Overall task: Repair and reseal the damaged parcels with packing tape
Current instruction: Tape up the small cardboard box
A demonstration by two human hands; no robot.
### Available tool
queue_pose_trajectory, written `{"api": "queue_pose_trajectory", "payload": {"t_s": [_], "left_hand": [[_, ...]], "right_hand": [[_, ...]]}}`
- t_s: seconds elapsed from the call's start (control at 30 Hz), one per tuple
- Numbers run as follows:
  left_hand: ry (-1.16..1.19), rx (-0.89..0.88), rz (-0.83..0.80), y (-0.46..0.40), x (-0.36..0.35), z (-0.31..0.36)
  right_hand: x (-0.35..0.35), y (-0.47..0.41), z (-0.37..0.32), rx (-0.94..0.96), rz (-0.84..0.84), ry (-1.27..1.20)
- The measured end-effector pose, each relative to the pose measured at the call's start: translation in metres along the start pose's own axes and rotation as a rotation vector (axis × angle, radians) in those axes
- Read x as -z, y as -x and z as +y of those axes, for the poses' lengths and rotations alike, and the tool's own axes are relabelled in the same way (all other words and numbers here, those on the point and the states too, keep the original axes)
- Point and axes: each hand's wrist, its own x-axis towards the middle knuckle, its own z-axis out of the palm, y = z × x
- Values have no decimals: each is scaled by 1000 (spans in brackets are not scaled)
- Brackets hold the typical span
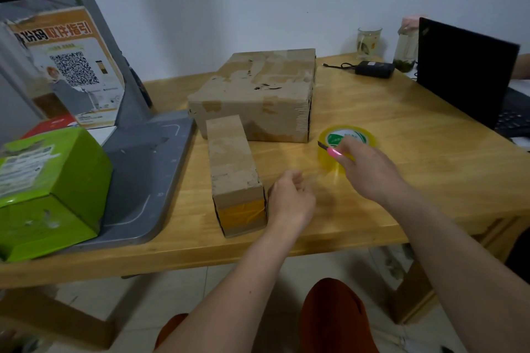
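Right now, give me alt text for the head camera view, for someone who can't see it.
A person's right hand holds a pink utility knife at a yellow packing tape roll on a wooden table, while the left hand, fingers curled, rests beside a small cardboard box taped at its near end. A larger box sits behind it.

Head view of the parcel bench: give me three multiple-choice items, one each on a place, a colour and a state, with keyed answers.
1. Where is the tape roll?
A. right of the small parcel
B. on the large parcel
C. on the laptop

2. What colour is the cutter handle?
A. blue
B. pink
C. black

3. What is the right hand doing?
A. lying flat
B. resting on the green box
C. gripping the cutter

Answers: 1 A, it lies on the table right of the small parcel; 2 B, bright pink shows; 3 C, fingers curl round it.
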Motion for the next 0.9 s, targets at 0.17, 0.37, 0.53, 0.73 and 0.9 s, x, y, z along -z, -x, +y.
{"api": "queue_pose_trajectory", "payload": {"t_s": [0.17,0.37,0.53,0.73,0.9], "left_hand": [[133,98,-56,-2,4,0],[523,337,27,-1,5,0],[575,341,21,7,14,0],[285,-8,14,43,31,17],[232,-206,30,80,62,14]], "right_hand": [[1,6,19,100,-267,156],[1,13,18,83,-251,267],[-1,11,18,87,-254,213],[1,21,-1,147,145,-279],[14,53,-37,144,-130,-891]]}}
